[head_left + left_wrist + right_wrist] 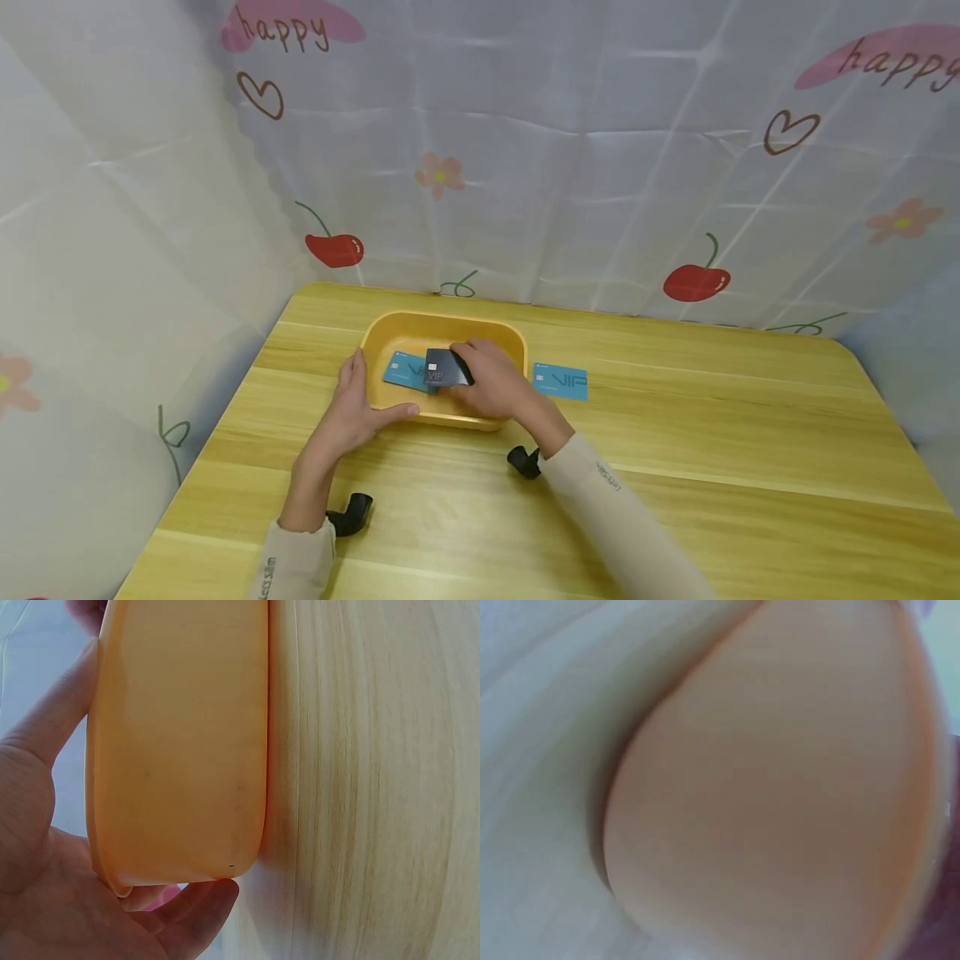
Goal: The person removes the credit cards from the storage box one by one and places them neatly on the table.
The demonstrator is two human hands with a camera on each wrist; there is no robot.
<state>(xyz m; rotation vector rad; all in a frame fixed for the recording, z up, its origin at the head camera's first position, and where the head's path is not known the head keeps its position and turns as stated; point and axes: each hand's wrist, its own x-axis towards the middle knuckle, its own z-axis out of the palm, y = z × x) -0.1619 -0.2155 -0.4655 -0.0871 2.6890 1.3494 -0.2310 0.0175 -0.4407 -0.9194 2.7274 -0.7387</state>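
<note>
A yellow plastic tray stands on the table, its side wall filling much of the left wrist view. My left hand grips its left near corner, thumb along the near rim and fingers against the end wall. Inside the tray my right hand pinches a dark VIP card by its right end. Partly under that card, a blue VIP card lies on the tray bottom. In the right wrist view the tray's outer wall is blurred, and the hand's fingers are hidden.
Another blue VIP card lies on the wooden table, just right of the tray. Black mounts show beside both wrists. A white curtain printed with cherries and flowers hangs behind the table.
</note>
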